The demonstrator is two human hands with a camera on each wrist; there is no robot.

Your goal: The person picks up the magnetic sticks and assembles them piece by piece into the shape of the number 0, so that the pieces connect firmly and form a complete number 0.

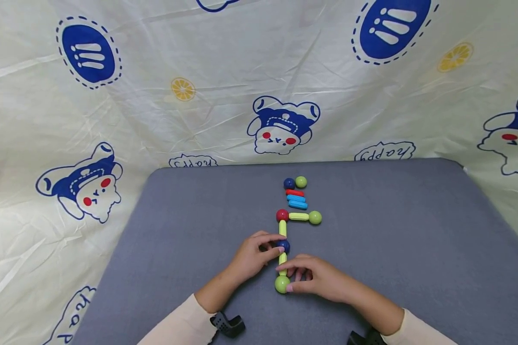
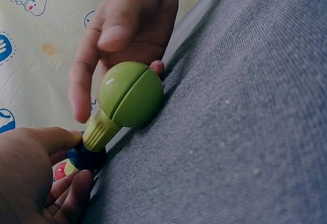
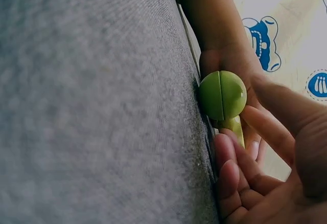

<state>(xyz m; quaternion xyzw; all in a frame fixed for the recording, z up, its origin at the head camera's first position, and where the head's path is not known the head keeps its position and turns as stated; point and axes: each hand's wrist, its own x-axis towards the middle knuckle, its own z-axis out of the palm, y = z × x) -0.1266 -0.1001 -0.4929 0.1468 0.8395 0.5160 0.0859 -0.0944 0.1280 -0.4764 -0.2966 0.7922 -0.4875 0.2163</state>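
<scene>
A chain of toy rods and balls lies on the grey table (image 1: pixel 414 249). A red ball (image 1: pixel 282 215) joins a yellow-green rod (image 1: pixel 299 216) to a green ball (image 1: pixel 314 217). Another rod runs toward me to a blue ball (image 1: pixel 284 246), then a short rod (image 2: pixel 99 129) ends in a near green ball (image 1: pixel 281 284). My left hand (image 1: pixel 278 244) pinches the blue ball (image 2: pixel 86 157). My right hand (image 1: pixel 287 276) arches over the short rod, with a fingertip against the near green ball (image 2: pixel 132 95), which also shows in the right wrist view (image 3: pixel 222 95).
Loose pieces lie past the chain: a blue ball (image 1: pixel 289 183), a green ball (image 1: pixel 300 181), a red rod (image 1: pixel 295 192) and two blue rods (image 1: pixel 297 201). A cartoon-printed cloth (image 1: pixel 155 96) rises behind and beside the table.
</scene>
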